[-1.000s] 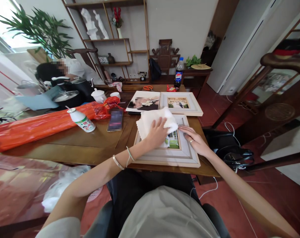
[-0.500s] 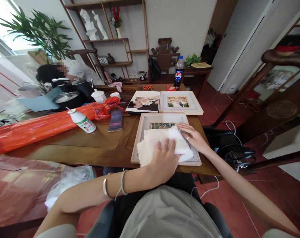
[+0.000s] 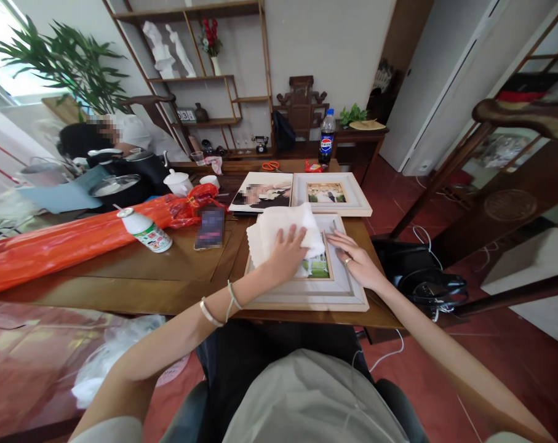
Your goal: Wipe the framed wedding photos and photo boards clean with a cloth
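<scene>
White and folded, one cloth (image 3: 285, 217) is covering part of the near frame (image 3: 315, 294) on the table (image 3: 168, 271); our left hand (image 3: 285, 251) is resting flat on it, fingers slightly apart, and our right hand (image 3: 356, 259) is lying unclenched on the frame's right border. We are counting one phone (image 3: 209, 227), two bottles (image 3: 146, 231) and two frames, the near one showing broad pale borders around a partly hidden, greenish picture (image 3: 316, 267).

A white, folded cloth (image 3: 281, 215) with a scalloped edge lies across the upper left of a pale, wide-bordered picture frame (image 3: 322, 299), partly covering its greenish photo (image 3: 318, 267). The frame rests flat by the table's (image 3: 181, 289) near edge.
</scene>
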Demonstrator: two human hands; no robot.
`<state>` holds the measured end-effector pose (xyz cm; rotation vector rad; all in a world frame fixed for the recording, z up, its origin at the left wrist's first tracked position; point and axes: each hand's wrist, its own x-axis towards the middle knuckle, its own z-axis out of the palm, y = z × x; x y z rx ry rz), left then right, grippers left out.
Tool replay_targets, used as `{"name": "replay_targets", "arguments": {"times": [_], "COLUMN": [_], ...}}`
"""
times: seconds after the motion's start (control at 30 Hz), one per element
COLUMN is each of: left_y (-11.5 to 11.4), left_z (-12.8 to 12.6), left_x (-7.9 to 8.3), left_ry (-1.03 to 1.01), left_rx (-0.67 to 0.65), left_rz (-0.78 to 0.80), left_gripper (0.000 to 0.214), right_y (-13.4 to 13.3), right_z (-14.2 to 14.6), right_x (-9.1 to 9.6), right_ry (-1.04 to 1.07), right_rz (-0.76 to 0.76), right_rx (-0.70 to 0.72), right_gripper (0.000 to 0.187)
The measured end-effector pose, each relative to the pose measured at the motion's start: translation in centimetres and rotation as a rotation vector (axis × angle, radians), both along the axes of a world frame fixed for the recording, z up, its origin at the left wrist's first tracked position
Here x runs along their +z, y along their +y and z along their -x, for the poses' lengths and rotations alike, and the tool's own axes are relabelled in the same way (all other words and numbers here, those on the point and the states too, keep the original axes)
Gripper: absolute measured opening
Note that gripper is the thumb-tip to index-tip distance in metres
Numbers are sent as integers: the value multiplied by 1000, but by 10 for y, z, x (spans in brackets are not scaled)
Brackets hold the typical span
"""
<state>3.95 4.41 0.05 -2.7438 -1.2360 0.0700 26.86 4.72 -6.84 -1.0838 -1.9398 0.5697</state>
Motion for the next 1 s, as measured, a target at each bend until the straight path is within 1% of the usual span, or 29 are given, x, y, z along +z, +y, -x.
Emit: {"name": "replay_targets", "arguments": {"times": [0.07, 0.17, 0.23, 0.3, 0.37, 0.43, 0.53, 0.6, 0.67, 0.73, 0.83, 0.93, 1.0], "left_y": [-19, -54, -73, -83, -85, -77, -49, -24, 2, 26, 53, 66, 70], "left_z": [4, 9, 11, 11, 10, 9, 10, 11, 12, 8, -6, -26, -36], "left_x": [10, 30, 37, 34, 23, 9, -8, -12, -12, -7, 0, 2, 3], "left_ry": [-14, -48, -51, -70, -106, -130, -129, -136, -177, -220, -246, -240, -215], "left_rx": [-63, -170, -221, -235, -225, -201, -121, -50, -26, -68, -197, -304, -323], "left_rz": [68, 207, 245, 214, 163, 120, 60, 23, -14, -34, -28, -8, 13], "left_gripper": [37, 27, 24, 24, 28, 31, 32, 35, 39, 41, 41, 36, 31], "right_y": [-1, -1, -1, -1, 0, 0, 0, 1, 1, 1, 1, 0, 0], "right_z": [-1, -2, -2, -2, -1, -1, -1, -2, -2, -2, -2, -2, -2], "right_x": [1, 1, 2, 2, 2, 2, 0, -1, -1, -1, -1, -1, -2], "right_ry": [-6, -7, -10, -10, -6, 1, 5, 5, 4, 3, -3, -26, -35], "right_rz": [-1, -7, -2, 1, -4, -15, -30, -37, -43, -48, -43, -28, -20], "right_rx": [7, 18, 20, 18, 21, 24, 23, 30, 40, 47, 33, 5, -12], "right_gripper": [37, 40, 42, 43, 42, 42, 42, 43, 45, 47, 48, 49, 48]}}
